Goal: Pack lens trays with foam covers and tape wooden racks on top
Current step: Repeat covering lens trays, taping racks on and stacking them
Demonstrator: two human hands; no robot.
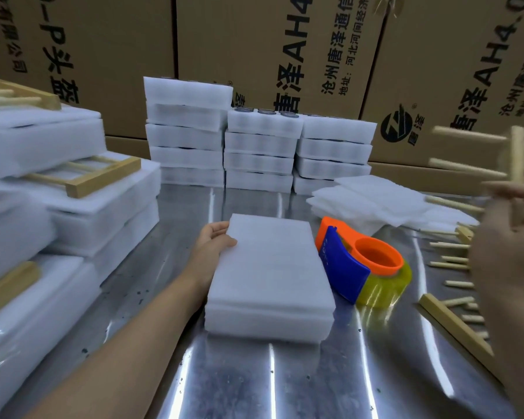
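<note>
White foam caps the lens tray at the centre of the metal table, ready for its rack. The left hand grips the tray's left edge, thumb on top, probably to steady it. To the tray's right, the right hand holds a wooden rack aloft, fingers apparently closed on a rail, though blur hides the detail. The tape dispenser lies just right of the tray, within easy reach. Loose racks lie further right, and stacked trays stand behind it.
</note>
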